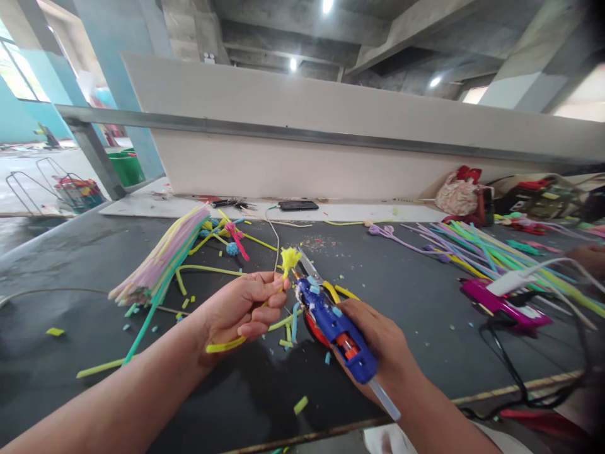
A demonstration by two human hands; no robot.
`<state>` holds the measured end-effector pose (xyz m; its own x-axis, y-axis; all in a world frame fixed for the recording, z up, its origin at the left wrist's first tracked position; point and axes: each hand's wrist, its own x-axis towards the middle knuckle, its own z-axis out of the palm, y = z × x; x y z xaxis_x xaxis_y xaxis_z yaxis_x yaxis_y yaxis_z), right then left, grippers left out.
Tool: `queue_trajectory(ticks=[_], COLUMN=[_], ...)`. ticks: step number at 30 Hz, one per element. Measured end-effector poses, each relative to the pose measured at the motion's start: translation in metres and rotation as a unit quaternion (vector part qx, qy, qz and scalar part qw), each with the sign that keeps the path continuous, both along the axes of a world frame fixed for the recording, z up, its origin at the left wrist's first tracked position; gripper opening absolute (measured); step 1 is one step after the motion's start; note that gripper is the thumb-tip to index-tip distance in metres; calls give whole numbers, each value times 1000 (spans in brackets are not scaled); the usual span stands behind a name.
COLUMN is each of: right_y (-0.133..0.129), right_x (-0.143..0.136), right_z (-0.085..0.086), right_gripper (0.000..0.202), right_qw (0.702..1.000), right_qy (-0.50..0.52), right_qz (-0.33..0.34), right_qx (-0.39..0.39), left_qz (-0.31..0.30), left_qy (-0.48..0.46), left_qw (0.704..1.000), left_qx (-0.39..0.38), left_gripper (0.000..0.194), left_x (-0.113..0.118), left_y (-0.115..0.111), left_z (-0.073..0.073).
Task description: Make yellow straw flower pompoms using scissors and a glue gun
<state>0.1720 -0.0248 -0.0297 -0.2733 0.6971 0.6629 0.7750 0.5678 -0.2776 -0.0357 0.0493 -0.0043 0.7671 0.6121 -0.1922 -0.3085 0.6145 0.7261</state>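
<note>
Pinched between the fingers of my left hand (258,304) is a yellow fuzzy stem, its flower-like tuft (290,258) standing above the fingertips and its lower end curling out below the palm. My right hand (378,337) is wrapped round a blue hot glue gun (338,334), with a clear glue stick (385,398) poking from its back. The gun's nozzle is right beside the stem, just under the tuft; whether they touch I cannot tell. Behind the gun lie scissors, their blades (309,265) pointing away and red and yellow handles partly hidden.
A bundle of pastel stems (163,255) lies at the left, near small knotted flowers (232,248). More loose stems (501,252) and a magenta power strip (505,304) with cables are at the right. A phone (298,205) rests at the back. Clippings dot the dark table (406,290).
</note>
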Motion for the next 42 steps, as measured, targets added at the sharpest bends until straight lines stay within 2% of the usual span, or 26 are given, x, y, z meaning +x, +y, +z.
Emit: queue_trajectory(ticks=[14, 20, 24, 27, 29, 31, 35, 38, 42], right_y=[-2, 0, 1, 0, -1, -2, -3, -4, -6], right_x=[1, 2, 3, 3, 4, 6, 10, 13, 14], right_z=[-1, -1, 0, 0, 0, 1, 8, 13, 11], right_gripper=[9, 12, 15, 14, 12, 12, 9, 6, 7], right_qw=[999, 1000, 1000, 1000, 1000, 1000, 999, 995, 994], right_qy=[-5, 2, 7, -5, -12, -7, 41, 74, 69], right_qz=[-30, 1, -9, -20, -18, 0, -15, -33, -18], right_qx=[-27, -30, 1, -5, -19, -21, -25, -60, -85], left_qz=[-3, -9, -11, -7, 19, 74, 203, 236, 253], left_qy=[-26, -12, 10, 29, 47, 79, 164, 219, 250], left_qw=[1000, 1000, 1000, 999, 997, 989, 939, 905, 887], left_qx=[-1, 9, 16, 25, 54, 104, 224, 278, 294], left_gripper=[11, 10, 10, 7, 8, 12, 14, 14, 12], left_x=[-2, -1, -1, 0, 1, 3, 10, 13, 14], left_y=[-1, 0, -1, -1, -2, -2, -2, -3, -5], left_z=[-1, -3, -1, 0, 0, -1, -7, -9, -7])
